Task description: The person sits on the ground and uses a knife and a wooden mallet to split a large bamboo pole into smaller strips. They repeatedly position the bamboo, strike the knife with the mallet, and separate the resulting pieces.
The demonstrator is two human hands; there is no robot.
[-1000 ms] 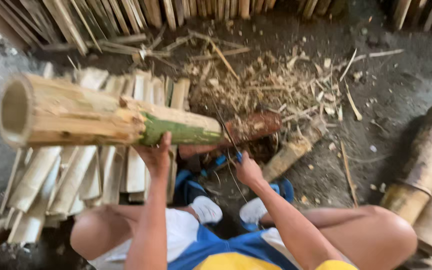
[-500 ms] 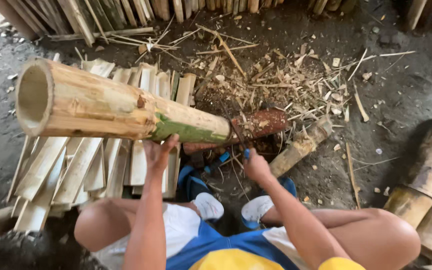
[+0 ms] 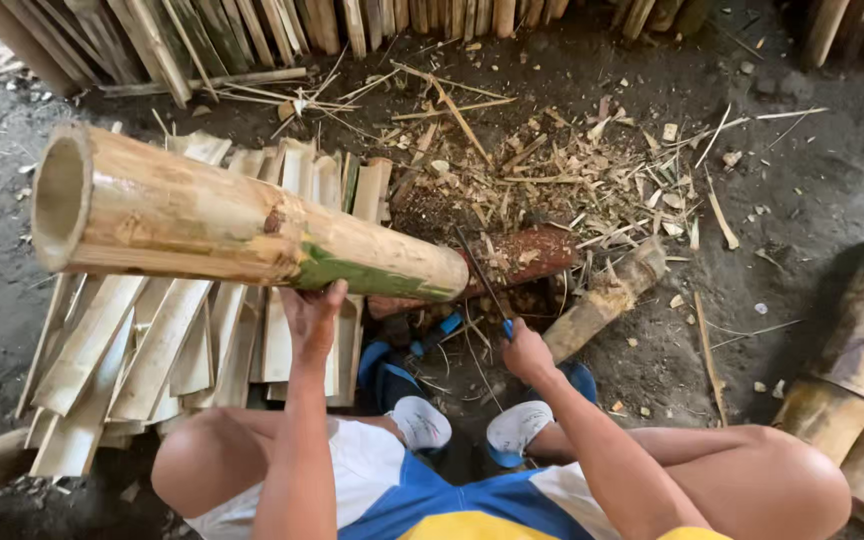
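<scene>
We hold big bamboo tube (image 3: 242,225) up with left hand (image 3: 310,312), fingers wrapped under it. Right hand (image 3: 527,352) shut round thin dark blade (image 3: 480,280) at 12 o'clock. Tube whole, not split yet (hollow, tan, green patch). Many split slats (image 3: 152,350) already piled at 9 o'clock.

We see the bamboo tube (image 3: 232,225) lying over the split slats (image 3: 152,350) on our left (whole bamboo logs (image 3: 852,350) lie right), chips (image 3: 572,170) beyond.
</scene>
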